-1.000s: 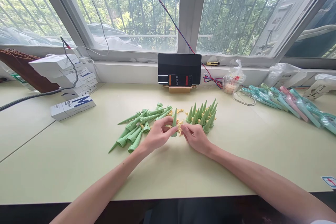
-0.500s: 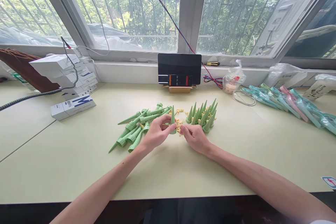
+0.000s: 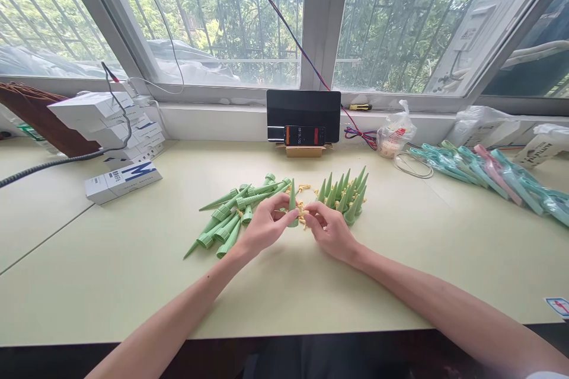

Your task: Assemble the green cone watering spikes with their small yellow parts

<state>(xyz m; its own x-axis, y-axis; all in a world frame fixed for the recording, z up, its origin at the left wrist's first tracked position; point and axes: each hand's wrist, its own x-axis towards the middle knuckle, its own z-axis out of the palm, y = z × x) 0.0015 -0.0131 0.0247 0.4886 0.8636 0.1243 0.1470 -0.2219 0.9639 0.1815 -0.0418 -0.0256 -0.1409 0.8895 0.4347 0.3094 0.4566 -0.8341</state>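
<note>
My left hand [image 3: 265,224] is closed around a green plastic watering spike [image 3: 292,196], held upright with its tip up. Thumb and fingers of my right hand [image 3: 329,228] pinch a small yellow valve [image 3: 301,208] at the side of that spike; the fingertips partly hide it. Left of my hands lies a loose pile of green spikes [image 3: 227,226], pointing various ways. On the right, a group of spikes [image 3: 341,192] stands tip up, with yellow parts at their sides. Between the two groups, more small yellow valves [image 3: 304,188] lie on the table.
A phone [image 3: 304,135] showing a timer leans on a black screen [image 3: 303,108] at the back. White boxes [image 3: 123,182] are at the left with a thick cable. A plastic bag [image 3: 395,133] and wrapped teal and pink items [image 3: 493,174] lie at the right.
The fingers of my right hand have uncurled a little and reach further toward the spike's side. My left hand and the spike have stayed in place.
</note>
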